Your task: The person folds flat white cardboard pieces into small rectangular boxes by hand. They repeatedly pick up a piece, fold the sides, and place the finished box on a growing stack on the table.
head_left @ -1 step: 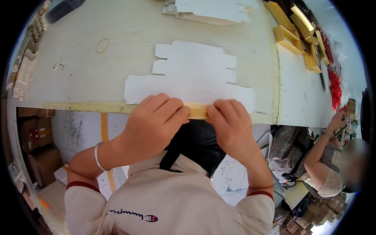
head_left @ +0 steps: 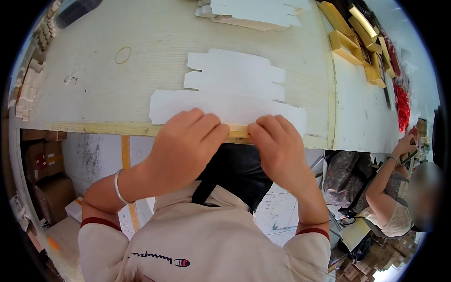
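A flat white card box blank [head_left: 235,80], with notched flaps on its sides, lies on the table in front of me. Its near part reaches the table's front edge. My left hand [head_left: 188,145] is closed on that near edge, fingers curled over it. Close beside it, my right hand [head_left: 279,145] grips the same edge, also with bent fingers. A narrow gold-yellow strip [head_left: 238,133] shows in the gap between the two hands; it looks like the blank's near edge turned over. My fingertips and thumbs are mostly hidden.
More white blanks [head_left: 253,14] lie stacked at the far side. Gold boxes [head_left: 347,47] are heaped at far right. A rubber band [head_left: 123,55] lies at left, near stacked pale pieces [head_left: 29,89]. Another person [head_left: 385,197] is at right, holding something small.
The gold-yellow strip between my hands looks narrower. Both hands have shifted slightly, still on the near edge, and the blank has moved a touch to the right.
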Available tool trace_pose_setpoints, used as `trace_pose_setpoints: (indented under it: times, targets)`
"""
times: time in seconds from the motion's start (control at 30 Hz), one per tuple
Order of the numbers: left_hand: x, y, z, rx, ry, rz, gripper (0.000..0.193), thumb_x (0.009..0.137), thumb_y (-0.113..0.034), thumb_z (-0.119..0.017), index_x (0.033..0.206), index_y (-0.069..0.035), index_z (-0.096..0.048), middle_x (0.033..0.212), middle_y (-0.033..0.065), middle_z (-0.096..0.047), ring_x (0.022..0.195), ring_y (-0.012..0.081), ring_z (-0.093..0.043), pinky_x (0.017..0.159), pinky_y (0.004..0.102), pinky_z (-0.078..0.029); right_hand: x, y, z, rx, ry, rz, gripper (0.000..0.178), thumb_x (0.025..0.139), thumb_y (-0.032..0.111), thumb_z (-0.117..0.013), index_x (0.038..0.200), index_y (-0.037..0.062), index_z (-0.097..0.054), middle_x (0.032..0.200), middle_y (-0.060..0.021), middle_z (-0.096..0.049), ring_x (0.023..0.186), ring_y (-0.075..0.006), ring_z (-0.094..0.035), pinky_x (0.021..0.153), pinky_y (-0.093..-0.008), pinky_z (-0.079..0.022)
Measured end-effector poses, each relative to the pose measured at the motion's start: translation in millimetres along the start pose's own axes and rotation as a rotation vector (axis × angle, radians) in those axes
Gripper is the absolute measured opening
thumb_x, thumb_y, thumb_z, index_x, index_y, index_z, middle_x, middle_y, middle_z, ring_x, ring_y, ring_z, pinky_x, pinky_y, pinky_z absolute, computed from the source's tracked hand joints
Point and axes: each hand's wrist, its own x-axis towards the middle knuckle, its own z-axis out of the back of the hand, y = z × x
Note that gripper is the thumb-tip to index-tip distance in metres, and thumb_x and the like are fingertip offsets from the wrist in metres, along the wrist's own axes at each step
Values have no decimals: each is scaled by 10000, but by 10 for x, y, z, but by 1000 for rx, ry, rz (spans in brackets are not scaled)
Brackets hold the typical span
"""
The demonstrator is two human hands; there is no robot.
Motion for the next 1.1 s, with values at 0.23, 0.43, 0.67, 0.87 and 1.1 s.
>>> trace_pose_setpoints:
  times: [0.23, 0.43, 0.67, 0.87, 1.1]
  targets:
    - [148, 208, -24, -28, 115, -1, 101, 731, -33, -589, 830, -54, -591, 756, 66, -536, 727, 221, -536, 658, 331, -427, 176, 6, 4, 88, 59, -97, 145, 785, 62, -670, 778, 44, -526, 720, -90, -488, 695, -276, -533, 608, -370, -443]
    - [212, 139, 31, 151, -46, -28, 109, 775, -74, -635, 884, -77, -634, 793, 54, -548, 740, 220, -533, 704, 344, -410, -2, 98, 63, 56, 47, -226, 183, 785, 113, -697, 777, 41, -529, 724, -91, -507, 698, -273, -562, 575, -375, -442]
    - [284, 118, 205, -29, 188, 407, 152, 853, -117, -632, 1000, -80, -634, 868, 92, -574, 721, 296, -573, 631, 378, -450, 34, 491, -43, 574, 99, -145, 426, 765, 245, -730, 1094, 10, -593, 1034, -177, -573, 910, -310, -592, 752, -402, -485]
    - [440, 377, 110, -119, 217, 125, 115, 840, -31, -577, 954, -42, -586, 907, 79, -595, 781, 301, -596, 651, 368, -480, -390, 41, 25, -54, 39, 107, 538, 690, 211, -743, 1195, 79, -615, 1281, -150, -551, 1162, -319, -540, 959, -428, -444]
    - [792, 401, -40, -121, 278, -248, 172, 766, -26, -603, 932, -61, -572, 874, 50, -575, 790, 251, -566, 651, 338, -474, -132, 72, 19, 159, 70, -81, 259, 753, 80, -683, 1004, 28, -646, 993, -104, -598, 944, -239, -586, 763, -318, -456]
